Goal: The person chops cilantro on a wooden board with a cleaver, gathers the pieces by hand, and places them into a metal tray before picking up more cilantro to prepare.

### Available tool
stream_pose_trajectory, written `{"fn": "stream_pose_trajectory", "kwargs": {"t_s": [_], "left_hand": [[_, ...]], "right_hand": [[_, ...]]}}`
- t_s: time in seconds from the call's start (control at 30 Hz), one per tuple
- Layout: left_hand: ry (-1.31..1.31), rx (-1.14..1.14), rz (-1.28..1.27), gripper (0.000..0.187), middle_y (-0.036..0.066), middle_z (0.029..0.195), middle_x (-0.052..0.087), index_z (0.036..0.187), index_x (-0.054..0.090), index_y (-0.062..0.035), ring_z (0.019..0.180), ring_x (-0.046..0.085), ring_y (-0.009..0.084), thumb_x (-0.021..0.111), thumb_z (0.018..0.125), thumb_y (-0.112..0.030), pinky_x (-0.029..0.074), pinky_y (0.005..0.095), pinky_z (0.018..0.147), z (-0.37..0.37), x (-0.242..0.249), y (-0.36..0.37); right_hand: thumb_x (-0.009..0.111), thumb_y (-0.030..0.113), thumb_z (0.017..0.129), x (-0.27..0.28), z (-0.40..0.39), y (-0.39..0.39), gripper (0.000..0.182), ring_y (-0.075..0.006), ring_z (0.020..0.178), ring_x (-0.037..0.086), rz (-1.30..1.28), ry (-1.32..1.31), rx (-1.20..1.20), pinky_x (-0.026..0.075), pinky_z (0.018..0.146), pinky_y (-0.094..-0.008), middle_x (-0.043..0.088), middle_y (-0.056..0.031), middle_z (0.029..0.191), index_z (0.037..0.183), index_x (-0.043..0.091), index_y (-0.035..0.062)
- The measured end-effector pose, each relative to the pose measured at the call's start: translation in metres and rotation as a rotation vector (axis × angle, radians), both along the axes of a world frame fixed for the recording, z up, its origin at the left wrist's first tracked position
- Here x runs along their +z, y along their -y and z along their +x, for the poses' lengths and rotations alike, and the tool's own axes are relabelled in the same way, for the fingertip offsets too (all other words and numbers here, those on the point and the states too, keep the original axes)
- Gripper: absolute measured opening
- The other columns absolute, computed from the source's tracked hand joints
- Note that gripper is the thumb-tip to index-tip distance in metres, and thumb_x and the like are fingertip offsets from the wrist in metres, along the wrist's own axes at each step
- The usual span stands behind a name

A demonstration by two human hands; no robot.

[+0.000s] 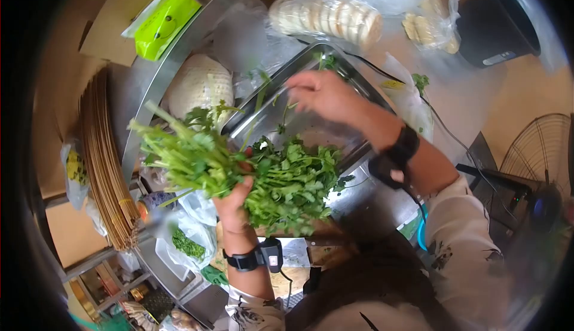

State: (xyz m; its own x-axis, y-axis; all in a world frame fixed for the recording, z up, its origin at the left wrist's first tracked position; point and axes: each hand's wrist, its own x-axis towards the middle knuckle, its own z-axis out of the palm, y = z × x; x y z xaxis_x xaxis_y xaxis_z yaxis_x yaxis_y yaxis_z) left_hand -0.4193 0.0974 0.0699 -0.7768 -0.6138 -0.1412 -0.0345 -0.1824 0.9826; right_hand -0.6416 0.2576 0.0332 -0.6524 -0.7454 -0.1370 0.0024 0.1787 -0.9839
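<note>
A big bunch of leafy green herbs point(287, 181) is gripped in my left hand point(235, 202), its pale stems pointing to the upper left and its leaves to the right. My right hand point(320, 95) hovers over a rectangular metal tray point(308, 124), apart from the bunch. Its fingers are bent and blurred by motion, and whether they hold anything is too unclear to tell. A few loose sprigs lie in the tray, and thin stems hang near its left side.
Bagged round slices point(326, 20) lie behind the tray. A black bucket point(496, 23) stands at the back right. On the left are a green packet point(167, 20), a bundle of long sticks point(107, 163) and a bag of chopped greens point(188, 241). A cable crosses the right side.
</note>
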Motion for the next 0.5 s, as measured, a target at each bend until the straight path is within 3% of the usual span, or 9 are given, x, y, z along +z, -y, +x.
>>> {"fn": "stream_pose_trajectory", "kwargs": {"t_s": [0.03,0.1,0.2,0.3,0.5], "left_hand": [[-0.027,0.036,0.051,0.056,0.009,0.101,0.063,0.117,0.057,0.0002,0.096,0.06,0.0223,0.074,0.065,-0.009,0.048,0.0357,0.085,0.006,0.005,0.001],[-0.099,0.169,0.112,0.071,0.008,0.095,0.06,0.127,0.047,-0.0019,0.088,0.059,0.024,0.074,0.062,-0.015,0.046,0.0407,0.09,0.015,0.023,-0.006],[-0.174,0.17,0.097,0.076,0.004,0.085,0.054,0.129,0.042,-0.0047,0.079,0.056,0.0212,0.073,0.062,-0.02,0.036,0.0502,0.107,0.035,0.043,-0.004],[-0.183,0.211,0.116,0.079,0.004,0.087,0.055,0.13,0.041,-0.0075,0.082,0.056,0.0207,0.075,0.061,-0.02,0.035,0.0502,0.107,0.072,0.05,0.002],[-0.269,0.217,0.188,0.071,-0.003,0.08,0.043,0.122,0.04,-0.0109,0.075,0.049,0.0166,0.076,0.061,-0.017,0.032,0.045,0.107,0.142,0.046,0.009]], "right_hand": [[0.059,0.012,0.086,-0.026,-0.015,0.0,0.029,-0.034,0.087,0.067,0.133,-0.456,-0.087,0.054,0.079,-0.038,0.067,-0.0196,0.101,0.112,0.063,-0.0009],[0.057,0.006,0.08,-0.087,-0.038,0.001,0.022,-0.0346,0.082,0.066,0.141,-1.118,-0.102,0.055,0.076,-0.0398,0.065,-0.0163,0.102,0.099,0.068,0.0031],[0.056,0.006,0.078,-0.107,-0.046,0.001,0.017,-0.0344,0.082,0.066,0.47,-1.134,0.127,0.055,0.074,-0.0416,0.062,-0.0162,0.099,0.091,0.066,0.0035],[0.057,0.011,0.081,-0.093,-0.04,0.002,0.016,-0.0344,0.079,0.065,0.647,-1.122,0.275,0.054,0.071,-0.0437,0.058,-0.0139,0.09,0.094,0.062,0.0034],[0.052,0.02,0.088,-0.055,-0.017,0.032,0.024,-0.0374,0.09,0.066,0.686,-0.749,0.114,0.052,0.077,-0.0491,0.067,-0.0207,0.097,0.096,0.062,0.0003]]}}
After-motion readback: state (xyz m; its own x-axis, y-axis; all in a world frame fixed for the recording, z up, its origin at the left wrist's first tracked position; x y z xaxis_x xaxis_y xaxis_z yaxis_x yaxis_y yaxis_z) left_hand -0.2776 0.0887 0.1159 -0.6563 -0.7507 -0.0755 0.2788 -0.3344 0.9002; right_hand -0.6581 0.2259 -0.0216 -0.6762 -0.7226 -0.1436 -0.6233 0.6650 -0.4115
